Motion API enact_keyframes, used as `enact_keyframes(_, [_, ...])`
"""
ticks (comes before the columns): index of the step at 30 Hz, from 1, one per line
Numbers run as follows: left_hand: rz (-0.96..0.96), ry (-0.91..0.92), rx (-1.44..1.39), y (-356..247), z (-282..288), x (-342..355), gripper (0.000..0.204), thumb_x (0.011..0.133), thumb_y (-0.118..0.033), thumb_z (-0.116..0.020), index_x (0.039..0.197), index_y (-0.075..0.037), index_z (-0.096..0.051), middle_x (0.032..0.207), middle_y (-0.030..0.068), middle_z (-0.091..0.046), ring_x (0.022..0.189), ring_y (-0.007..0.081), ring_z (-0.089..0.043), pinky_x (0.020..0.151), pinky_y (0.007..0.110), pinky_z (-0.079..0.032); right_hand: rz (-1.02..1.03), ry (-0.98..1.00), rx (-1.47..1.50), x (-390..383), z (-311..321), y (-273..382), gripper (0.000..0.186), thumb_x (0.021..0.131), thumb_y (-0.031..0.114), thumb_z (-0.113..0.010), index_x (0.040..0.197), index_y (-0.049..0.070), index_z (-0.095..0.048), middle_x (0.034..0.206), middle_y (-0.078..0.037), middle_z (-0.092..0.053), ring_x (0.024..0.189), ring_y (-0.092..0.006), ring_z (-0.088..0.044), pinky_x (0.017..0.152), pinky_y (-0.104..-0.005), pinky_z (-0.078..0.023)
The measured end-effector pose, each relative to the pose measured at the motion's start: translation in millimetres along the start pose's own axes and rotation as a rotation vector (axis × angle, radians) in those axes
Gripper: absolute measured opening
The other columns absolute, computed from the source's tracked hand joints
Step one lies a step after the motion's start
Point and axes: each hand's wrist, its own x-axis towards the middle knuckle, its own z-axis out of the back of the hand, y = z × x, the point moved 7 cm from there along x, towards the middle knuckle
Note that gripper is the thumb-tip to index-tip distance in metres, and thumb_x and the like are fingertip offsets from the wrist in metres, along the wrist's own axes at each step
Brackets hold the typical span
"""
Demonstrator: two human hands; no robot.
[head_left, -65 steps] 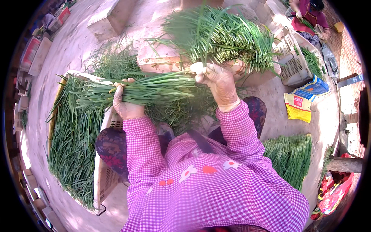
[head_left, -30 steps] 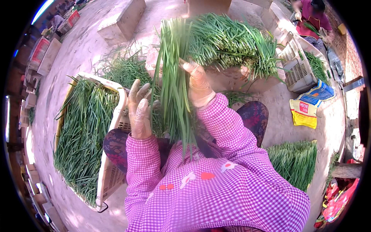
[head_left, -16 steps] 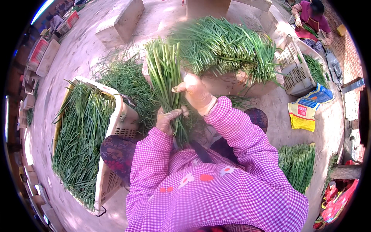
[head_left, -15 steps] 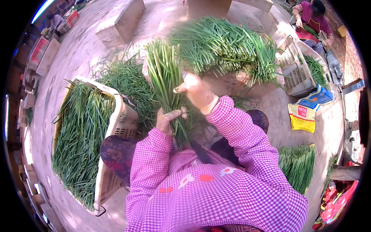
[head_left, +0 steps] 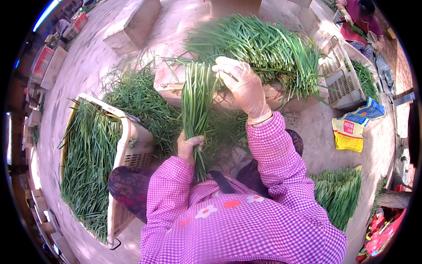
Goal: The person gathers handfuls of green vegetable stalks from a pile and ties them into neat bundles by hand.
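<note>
My left hand (head_left: pixel 189 147) is wrapped round the lower part of a bunch of garlic chives (head_left: pixel 196 97), which stands upright in front of me with its pale cut ends on top. Thin green leaf tips hang out below the fist. Close to the right of the pale ends, my right hand (head_left: pixel 247 88) is raised, gloved, its fingers loosely bent and apart with nothing seen in them. Behind both hands lies a large heap of garlic chives (head_left: pixel 259 48) on a low concrete block (head_left: pixel 169 83).
A crate (head_left: pixel 124 112) full of loose chives stands at my left, beside scattered leaves (head_left: pixel 136 94) on the ground. Stacked chives (head_left: pixel 338 193) lie at right, near a yellow-blue sack (head_left: pixel 349 132). Farther right are another crate (head_left: pixel 340 83) and a co-worker (head_left: pixel 360 26) holding greens.
My right hand has come off the bunch and moved up and right, its fingers opening. The bunch now stands straighter and slightly lower, its pale ends more even, with my left hand still round it.
</note>
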Motion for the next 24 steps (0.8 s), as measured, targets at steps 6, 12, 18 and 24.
enact_keyframes(6, [-0.037, 0.026, 0.067, -2.5, -5.7, -1.2, 0.035, 0.067, 0.009, -0.061, 0.100, -0.003, -0.060, 0.075, 0.0018, -0.060, 0.056, 0.0104, -0.050, 0.050, 0.023, -0.038, -0.084, 0.142, -0.423, -7.5, -25.5, -0.3, 0.055, 0.079, 0.050, -0.065, 0.118, 0.011, -0.064, 0.133, -0.008, -0.054, 0.129, -0.0246, -0.041, 0.103, -0.0451, -0.034])
enact_keyframes(12, [-0.086, -0.055, 0.124, -2.8, 9.7, 8.3, 0.045, 0.067, 0.012, -0.063, 0.110, -0.004, -0.060, 0.084, 0.0004, -0.063, 0.062, 0.0095, -0.054, 0.057, 0.022, -0.043, -0.045, 0.150, -0.206, -8.7, -25.9, -4.1, 0.039, 0.078, 0.039, -0.070, 0.103, 0.010, -0.069, 0.125, -0.006, -0.058, 0.123, -0.0229, -0.045, 0.099, -0.0423, -0.037])
enact_keyframes(18, [-0.132, -0.024, 0.059, -17.1, 1.6, 5.8, 0.035, 0.075, 0.011, -0.061, 0.108, -0.002, -0.057, 0.076, 0.0066, -0.062, 0.057, 0.0141, -0.054, 0.053, 0.024, -0.045, -0.429, 0.094, 0.891, -7.8, -13.2, -13.9, 0.008, 0.079, 0.006, -0.068, 0.085, 0.001, -0.071, 0.102, -0.007, -0.066, 0.101, -0.0199, -0.058, 0.088, -0.0324, -0.046])
enact_keyframes(24, [-0.241, -0.062, 0.121, -22.7, 15.5, 11.7, 0.036, 0.078, 0.012, -0.061, 0.111, -0.004, -0.057, 0.084, 0.0047, -0.063, 0.060, 0.0094, -0.054, 0.049, 0.020, -0.043, -0.438, -0.425, 1.491, -11.7, 37.1, -60.6, 0.018, 0.088, 0.007, -0.061, 0.103, -0.003, -0.067, 0.106, -0.011, -0.065, 0.098, -0.0176, -0.058, 0.090, -0.0303, -0.044])
